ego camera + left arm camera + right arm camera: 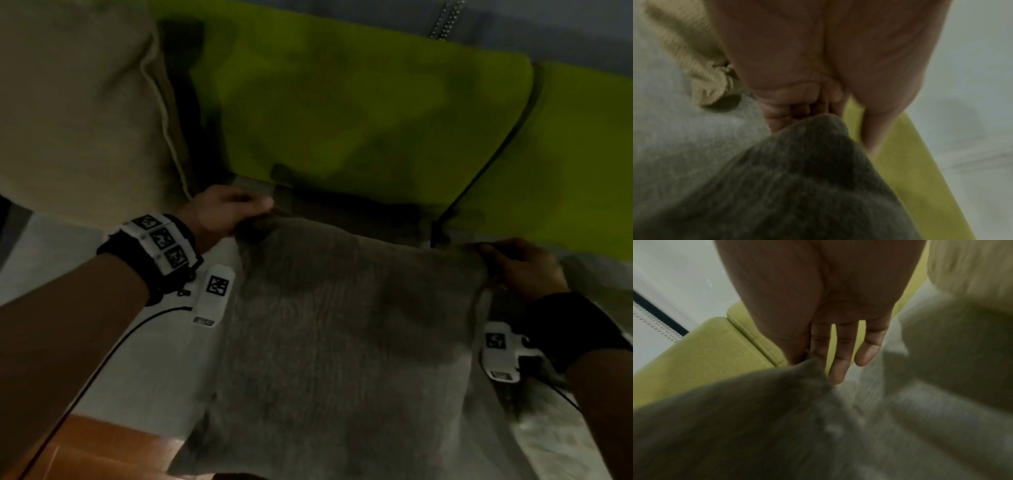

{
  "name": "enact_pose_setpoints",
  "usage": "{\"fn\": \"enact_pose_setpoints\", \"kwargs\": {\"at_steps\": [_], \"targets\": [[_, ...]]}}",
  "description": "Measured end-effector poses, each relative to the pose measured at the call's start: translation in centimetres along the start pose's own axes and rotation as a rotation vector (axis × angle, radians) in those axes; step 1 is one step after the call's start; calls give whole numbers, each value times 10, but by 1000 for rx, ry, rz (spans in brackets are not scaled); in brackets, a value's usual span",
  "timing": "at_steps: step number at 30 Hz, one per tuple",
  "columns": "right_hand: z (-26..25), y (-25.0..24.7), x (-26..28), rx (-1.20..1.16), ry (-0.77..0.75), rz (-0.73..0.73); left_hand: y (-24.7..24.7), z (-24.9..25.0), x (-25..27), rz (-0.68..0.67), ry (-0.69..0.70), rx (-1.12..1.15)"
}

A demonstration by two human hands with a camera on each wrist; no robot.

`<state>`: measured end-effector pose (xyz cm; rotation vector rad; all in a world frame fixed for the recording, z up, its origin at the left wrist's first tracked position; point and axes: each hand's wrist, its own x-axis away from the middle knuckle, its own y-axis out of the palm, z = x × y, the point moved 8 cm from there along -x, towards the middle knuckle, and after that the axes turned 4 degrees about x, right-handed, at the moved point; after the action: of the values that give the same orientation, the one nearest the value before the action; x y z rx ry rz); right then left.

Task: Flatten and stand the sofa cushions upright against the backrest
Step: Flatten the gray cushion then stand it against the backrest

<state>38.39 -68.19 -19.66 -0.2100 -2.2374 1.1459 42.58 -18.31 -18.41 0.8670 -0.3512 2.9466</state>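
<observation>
A grey cushion (342, 325) lies tilted on the pale seat (68, 260) in front of the green backrest (359, 113). My left hand (246, 212) grips its far left corner with curled fingers; in the left wrist view that hand (818, 112) closes over the cushion's corner (818, 129). My right hand (496, 253) holds the far right corner. In the right wrist view its thumb and forefinger (812, 358) pinch the grey cushion (735, 418), and the other fingers (838, 361) stay straight. The cushion's near edge is out of view.
A beige piped cushion (75, 102) leans at the left, right beside my left hand. A second green backrest section (575, 154) continues to the right. Orange-brown floor (102, 445) shows at the lower left. A pale cushion (962, 337) lies to the right of my right hand.
</observation>
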Motion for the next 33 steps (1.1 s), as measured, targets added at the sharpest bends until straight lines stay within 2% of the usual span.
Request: {"fn": "enact_pose_setpoints", "kwargs": {"at_steps": [2, 6, 10, 12, 14, 16, 18, 20, 21, 23, 24, 26, 28, 30, 33], "targets": [[-4, -7, 10, 25, -35, -25, -4, 8, 6, -1, 49, -132], [-16, -14, 17, 126, -92, 25, -8, 29, 14, 167, 182, -219], [-21, -18, 32, 258, -108, 33, -10, 25, 29, 166, 185, 132], [-23, -18, 40, 366, -121, 0, -17, 22, 37, 178, 212, 85], [-47, -17, 52, 434, -266, 20, -17, 19, 45, 184, 236, -52], [-97, -10, 76, 376, -562, 54, -8, 16, 50, 138, 239, -21], [-147, 15, 108, 319, -801, -115, 4, 10, 55, 53, 167, 173], [-162, 50, 122, 429, -851, -347, 23, 7, 64, -89, 60, 369], [-164, 61, 125, 534, -866, -394, 29, 6, 68, -138, 42, 384], [-173, 68, 129, 648, -933, -321, 37, 5, 76, -148, 42, 302], [-185, 66, 134, 610, -996, -243, 40, 3, 79, -129, 44, 241], [-215, 63, 153, 369, -1109, -129, 48, 0, 84, -107, 12, 178], [-238, 70, 164, 204, -1073, -189, 60, 2, 88, -116, 17, 99], [-243, 85, 161, 287, -935, -308, 64, 9, 89, -96, 70, -109], [-238, 91, 150, 450, -834, -366, 65, 12, 86, -73, 72, -347]]}}
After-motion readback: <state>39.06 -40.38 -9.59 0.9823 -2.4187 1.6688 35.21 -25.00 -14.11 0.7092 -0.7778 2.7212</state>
